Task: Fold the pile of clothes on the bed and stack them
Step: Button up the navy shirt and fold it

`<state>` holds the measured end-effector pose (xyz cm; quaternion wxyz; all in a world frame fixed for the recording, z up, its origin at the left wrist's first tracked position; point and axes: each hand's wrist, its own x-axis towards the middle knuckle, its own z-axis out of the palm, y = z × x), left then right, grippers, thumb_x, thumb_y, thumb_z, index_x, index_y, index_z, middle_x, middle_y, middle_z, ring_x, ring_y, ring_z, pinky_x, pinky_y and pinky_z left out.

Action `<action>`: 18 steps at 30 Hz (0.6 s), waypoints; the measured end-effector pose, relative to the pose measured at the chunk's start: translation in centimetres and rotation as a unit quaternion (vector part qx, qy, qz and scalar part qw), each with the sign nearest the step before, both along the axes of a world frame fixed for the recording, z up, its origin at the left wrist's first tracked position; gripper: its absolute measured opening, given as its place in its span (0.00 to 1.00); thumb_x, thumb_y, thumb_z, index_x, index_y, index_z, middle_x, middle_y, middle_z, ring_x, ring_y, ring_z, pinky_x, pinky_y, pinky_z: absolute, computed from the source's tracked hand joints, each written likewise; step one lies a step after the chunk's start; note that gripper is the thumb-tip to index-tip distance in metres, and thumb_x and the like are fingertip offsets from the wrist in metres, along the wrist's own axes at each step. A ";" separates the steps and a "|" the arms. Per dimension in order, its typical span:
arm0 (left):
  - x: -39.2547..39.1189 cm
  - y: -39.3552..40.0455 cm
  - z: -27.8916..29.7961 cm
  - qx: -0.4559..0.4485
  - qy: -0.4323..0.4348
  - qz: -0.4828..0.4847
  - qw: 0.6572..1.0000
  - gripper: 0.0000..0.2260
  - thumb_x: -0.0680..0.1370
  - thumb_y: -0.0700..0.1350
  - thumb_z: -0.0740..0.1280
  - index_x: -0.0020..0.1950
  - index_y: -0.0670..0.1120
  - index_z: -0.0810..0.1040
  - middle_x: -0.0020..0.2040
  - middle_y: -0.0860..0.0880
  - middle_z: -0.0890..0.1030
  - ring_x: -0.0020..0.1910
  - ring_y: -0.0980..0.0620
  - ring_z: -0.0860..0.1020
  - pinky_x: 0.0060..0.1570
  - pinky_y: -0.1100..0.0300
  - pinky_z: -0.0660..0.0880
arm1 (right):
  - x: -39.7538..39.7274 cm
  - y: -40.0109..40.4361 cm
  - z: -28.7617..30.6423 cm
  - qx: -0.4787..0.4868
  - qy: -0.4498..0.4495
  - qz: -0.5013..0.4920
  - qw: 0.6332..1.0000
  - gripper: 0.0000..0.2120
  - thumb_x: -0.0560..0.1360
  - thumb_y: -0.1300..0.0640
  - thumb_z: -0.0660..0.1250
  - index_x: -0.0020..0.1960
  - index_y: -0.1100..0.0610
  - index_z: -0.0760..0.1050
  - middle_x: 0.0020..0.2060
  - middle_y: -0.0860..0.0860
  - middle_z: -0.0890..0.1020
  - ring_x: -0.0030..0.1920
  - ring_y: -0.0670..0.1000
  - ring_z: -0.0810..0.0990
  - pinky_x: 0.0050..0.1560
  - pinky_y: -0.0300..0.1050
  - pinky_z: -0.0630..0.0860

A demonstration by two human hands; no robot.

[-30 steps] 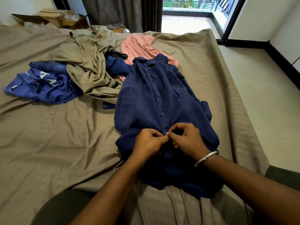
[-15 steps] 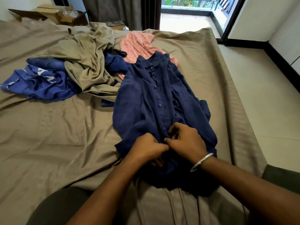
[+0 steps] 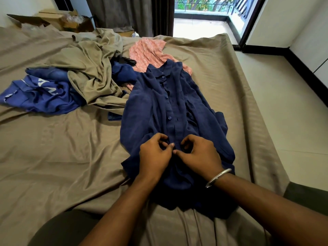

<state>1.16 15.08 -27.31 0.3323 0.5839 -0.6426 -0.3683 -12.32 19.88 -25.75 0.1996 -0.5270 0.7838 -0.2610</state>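
1 garment is in hand and none looks folded or stacked, so I judge the task barely begun. In the head view the navy shirt (image 3: 170, 110) lies front-up, collar away, on the bed (image 3: 53, 148). The left hand (image 3: 154, 155) and right hand (image 3: 200, 155) meet at its button strip near the hem, each grip curled and pinching the cloth. Left of the shirt sprawl an olive garment (image 3: 88, 73) and blue garment (image 3: 40, 95); a pink garment (image 3: 147, 50) lies beyond its collar.
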 end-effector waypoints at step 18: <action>0.1 -0.3 -0.1 -0.011 0.019 -0.016 1.000 0.04 0.78 0.44 0.69 0.46 0.52 0.81 0.43 0.56 0.82 0.43 0.61 0.79 0.42 0.71 0.72 | -0.1 -0.5 -0.7 -0.157 -0.085 -0.052 0.983 0.04 0.74 0.55 0.73 0.48 0.52 0.83 0.38 0.42 0.82 0.39 0.41 0.81 0.41 0.30 0.75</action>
